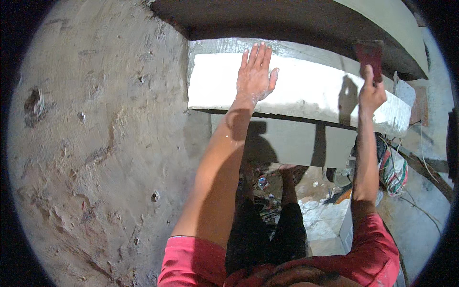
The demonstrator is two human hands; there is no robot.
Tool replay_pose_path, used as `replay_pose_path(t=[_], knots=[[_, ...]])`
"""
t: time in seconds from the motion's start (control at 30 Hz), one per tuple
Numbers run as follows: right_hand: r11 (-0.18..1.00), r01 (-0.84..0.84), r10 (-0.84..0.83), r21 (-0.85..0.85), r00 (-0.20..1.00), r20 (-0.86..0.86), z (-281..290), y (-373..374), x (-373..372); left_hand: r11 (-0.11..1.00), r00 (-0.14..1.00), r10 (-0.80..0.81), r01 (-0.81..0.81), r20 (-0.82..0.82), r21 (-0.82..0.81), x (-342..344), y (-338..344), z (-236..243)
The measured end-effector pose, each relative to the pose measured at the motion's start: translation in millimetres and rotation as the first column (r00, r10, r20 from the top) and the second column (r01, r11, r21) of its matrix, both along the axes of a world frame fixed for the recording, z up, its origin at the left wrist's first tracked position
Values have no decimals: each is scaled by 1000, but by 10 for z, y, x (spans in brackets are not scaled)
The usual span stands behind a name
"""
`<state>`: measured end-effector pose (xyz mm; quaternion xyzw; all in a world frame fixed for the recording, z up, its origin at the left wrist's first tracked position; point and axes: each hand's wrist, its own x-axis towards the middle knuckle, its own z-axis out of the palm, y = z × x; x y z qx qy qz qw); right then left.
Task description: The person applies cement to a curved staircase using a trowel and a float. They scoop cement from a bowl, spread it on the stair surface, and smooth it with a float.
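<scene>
My left hand (255, 76) rests flat on a white-coated ledge (213, 80), its fingers stretched toward the grey strip along the back. White smears show on its wrist. Farther right, my right hand (372, 97) grips a dark red putty scraper (371, 53), thumb laid along it and the wide edge pointing away from me. The scraper stands in front of the shaded face under an upper slab (402, 23). Whether its edge touches that surface I cannot tell. A shadow of the hand and tool falls on the ledge between my hands.
A rough plastered wall (95, 143) with pits fills the left side. Below the ledge, debris (262, 182) lies on the ground around my feet. To the right are a striped sack (395, 172), loose wires (421, 143) and a dark beam (425, 174).
</scene>
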<state>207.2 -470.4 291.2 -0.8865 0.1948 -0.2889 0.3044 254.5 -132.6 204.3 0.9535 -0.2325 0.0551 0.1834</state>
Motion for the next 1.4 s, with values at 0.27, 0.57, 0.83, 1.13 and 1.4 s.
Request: replay_pose_path(t=[0.27,0.57,0.83,1.13,1.4], knots=[[727,-678,687,-112,711,153,-300,2594,1029,869,867,472,-427,-160,251,-190,192,63],[892,-433,433,-129,901,-23,-644,1776,1293,869,869,492,-487,-55,89,-183,146,-6],[990,-106,109,97,994,-17,-545,-270,438,869,871,491,-486,-37,88,-203,133,-11],[829,-551,541,101,834,106,-388,1393,321,846,848,530,-527,-24,79,-202,140,-68],[891,-450,435,-68,885,-165,-536,1333,1201,866,867,499,-499,10,47,-195,149,-47]])
